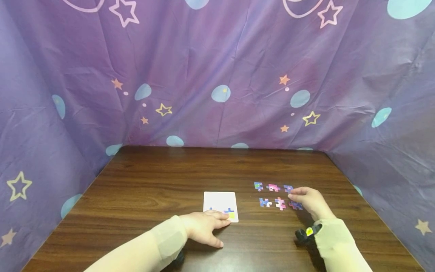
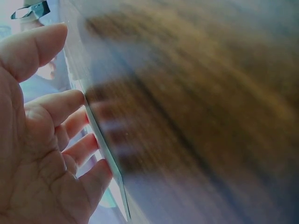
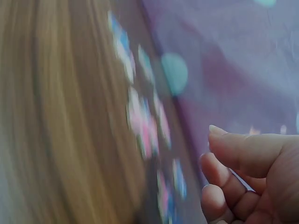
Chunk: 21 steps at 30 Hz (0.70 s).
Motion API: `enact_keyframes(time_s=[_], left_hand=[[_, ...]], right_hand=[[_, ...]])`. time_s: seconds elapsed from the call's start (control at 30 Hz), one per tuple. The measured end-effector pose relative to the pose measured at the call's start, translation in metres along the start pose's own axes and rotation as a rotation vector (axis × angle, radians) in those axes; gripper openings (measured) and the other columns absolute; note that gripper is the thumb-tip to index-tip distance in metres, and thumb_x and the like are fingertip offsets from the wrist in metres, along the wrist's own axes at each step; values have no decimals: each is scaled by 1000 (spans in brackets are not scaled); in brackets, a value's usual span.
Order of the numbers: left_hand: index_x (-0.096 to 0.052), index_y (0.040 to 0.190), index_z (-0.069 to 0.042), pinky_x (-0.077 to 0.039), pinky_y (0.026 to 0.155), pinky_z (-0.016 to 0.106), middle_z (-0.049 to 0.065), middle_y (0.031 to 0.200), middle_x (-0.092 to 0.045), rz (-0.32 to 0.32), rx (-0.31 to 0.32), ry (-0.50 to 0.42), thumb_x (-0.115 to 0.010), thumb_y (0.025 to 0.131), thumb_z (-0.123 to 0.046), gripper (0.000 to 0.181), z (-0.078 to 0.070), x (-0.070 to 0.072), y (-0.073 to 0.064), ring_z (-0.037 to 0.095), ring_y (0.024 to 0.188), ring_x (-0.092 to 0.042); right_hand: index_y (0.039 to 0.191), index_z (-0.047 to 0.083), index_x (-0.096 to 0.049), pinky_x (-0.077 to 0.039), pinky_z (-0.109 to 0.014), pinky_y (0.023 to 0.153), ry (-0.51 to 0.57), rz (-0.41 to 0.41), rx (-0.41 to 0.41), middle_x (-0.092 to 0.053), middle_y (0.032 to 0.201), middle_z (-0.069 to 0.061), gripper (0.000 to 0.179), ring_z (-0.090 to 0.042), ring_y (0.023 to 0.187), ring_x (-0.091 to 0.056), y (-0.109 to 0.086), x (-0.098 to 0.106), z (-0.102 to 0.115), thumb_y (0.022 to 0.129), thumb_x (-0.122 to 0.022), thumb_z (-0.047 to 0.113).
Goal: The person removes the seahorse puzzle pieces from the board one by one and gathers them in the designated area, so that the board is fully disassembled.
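My left hand (image 1: 204, 227) rests on the lower part of a square white puzzle board (image 1: 219, 199), fingers fairly straight. Coloured puzzle pieces (image 1: 231, 214) lie along the board's bottom, partly hidden by those fingers. In the left wrist view the fingertips touch the board's thin edge. My right hand (image 1: 310, 202) is over the right end of two rows of loose jigsaw pieces, fingers loosely bent. Closest to its fingertips are a blue-pink piece (image 1: 288, 188) and a dark blue-pink piece (image 1: 295, 205). The right wrist view, blurred, shows nothing between thumb and fingers.
Other loose pieces include a blue-green one (image 1: 258, 186), pink ones (image 1: 273, 187) and a blue-white one (image 1: 265, 202). All lie on a brown wooden table (image 1: 153, 170). Purple star-patterned cloth (image 1: 204, 75) encloses its back and sides.
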<state>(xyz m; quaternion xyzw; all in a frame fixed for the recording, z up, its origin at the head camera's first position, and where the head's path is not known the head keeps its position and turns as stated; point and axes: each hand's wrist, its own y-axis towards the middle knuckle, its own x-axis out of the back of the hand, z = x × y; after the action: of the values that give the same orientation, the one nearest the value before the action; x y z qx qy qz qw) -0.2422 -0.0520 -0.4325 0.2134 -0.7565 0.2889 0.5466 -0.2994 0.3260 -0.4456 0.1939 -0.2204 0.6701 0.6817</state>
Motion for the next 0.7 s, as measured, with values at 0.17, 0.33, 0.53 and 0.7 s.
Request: enact_keyframes(time_s=[0.17,0.33,0.53,0.7], left_hand=[[-45,145,-23,-24,114,30,-9,153,-34,0,1,3,-63,84,-53,70,0,0,0,15,141,-28],[-46,145,-23,-25,114,31,-10,153,-34,5,4,-3,-62,84,-54,70,0,0,0,15,142,-28],[-46,144,-23,-26,114,31,-9,152,-35,-2,1,4,-63,84,-53,70,-1,0,0,15,141,-30],[-47,144,-22,-26,114,32,-9,153,-35,-3,-6,0,-64,84,-53,70,0,0,0,17,141,-29]], right_hand=[[109,-10,-64,-52,-32,63,96,31,45,-68,102,-17,33,-18,75,-63,2,-39,30,85,-71,11],[100,1,-70,-50,-34,70,35,99,112,-67,103,-13,23,-19,81,-61,-1,-88,55,81,-75,13],[92,1,-70,-49,-28,62,94,186,201,-68,82,-2,20,-13,71,-58,-8,-133,73,75,-77,7],[91,1,-70,-47,-28,71,92,226,240,-68,85,-3,20,-13,78,-58,-13,-147,74,73,-78,5]])
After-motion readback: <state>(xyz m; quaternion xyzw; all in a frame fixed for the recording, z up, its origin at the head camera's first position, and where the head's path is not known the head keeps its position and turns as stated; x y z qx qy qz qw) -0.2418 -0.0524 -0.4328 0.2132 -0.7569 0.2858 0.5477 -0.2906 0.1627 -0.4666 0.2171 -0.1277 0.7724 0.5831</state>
